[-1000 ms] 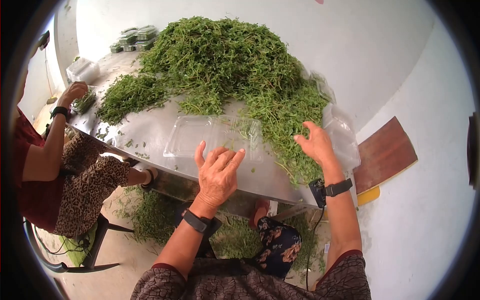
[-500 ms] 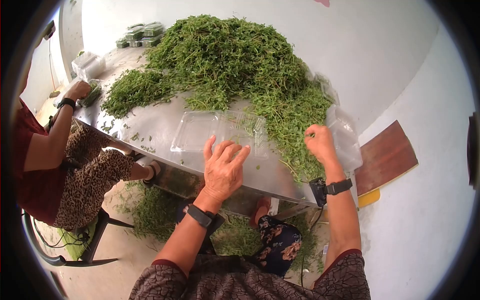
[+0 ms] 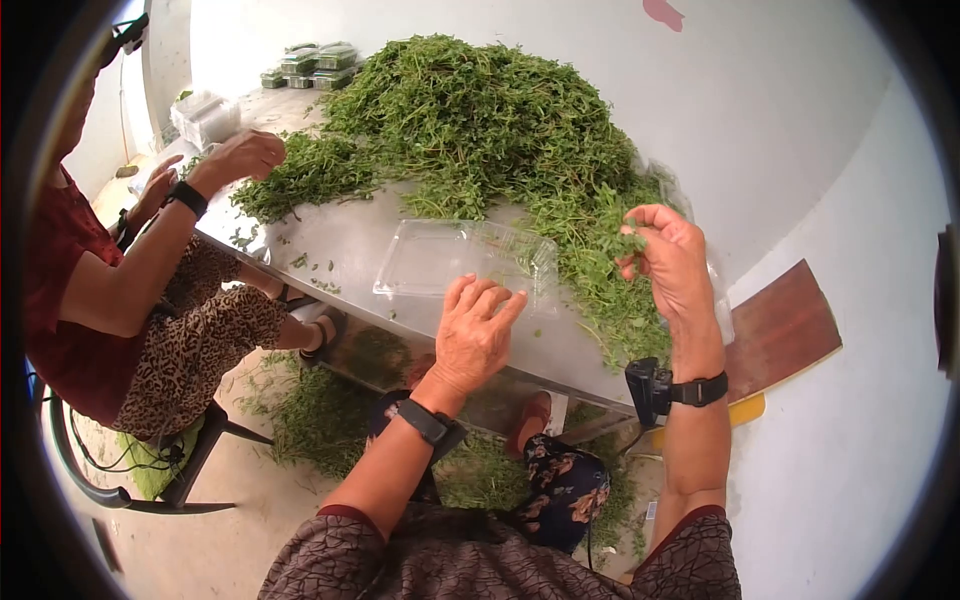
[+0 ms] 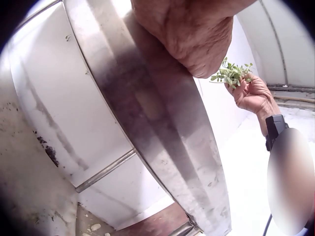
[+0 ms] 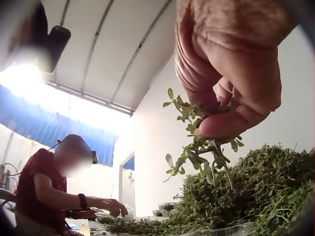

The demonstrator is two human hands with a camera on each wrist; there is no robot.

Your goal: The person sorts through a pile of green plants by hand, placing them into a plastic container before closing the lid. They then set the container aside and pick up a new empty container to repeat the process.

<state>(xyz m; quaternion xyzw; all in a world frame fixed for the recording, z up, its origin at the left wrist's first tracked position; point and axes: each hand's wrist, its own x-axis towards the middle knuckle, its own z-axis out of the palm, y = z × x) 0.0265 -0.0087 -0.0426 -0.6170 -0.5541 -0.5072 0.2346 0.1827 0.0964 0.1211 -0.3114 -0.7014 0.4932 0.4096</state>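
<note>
The right hand point(image 3: 677, 265) pinches a sprig point(image 5: 203, 158); the clear tray point(image 3: 425, 265) lies toward nine o'clock, nearer the left hand point(image 3: 473, 338), whose grip I can't tell.

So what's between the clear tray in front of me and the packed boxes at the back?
In the head view, heaped greens lie between the packed boxes and the clear tray, then metal tabletop nearest the tray.

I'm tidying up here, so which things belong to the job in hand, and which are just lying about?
Seems part of the job:
sprig in the right grip
heap of greens
clear tray
filled boxes
metal table

Seems just lying about:
reddish-brown board
yellow piece beside it
floor greens
</note>
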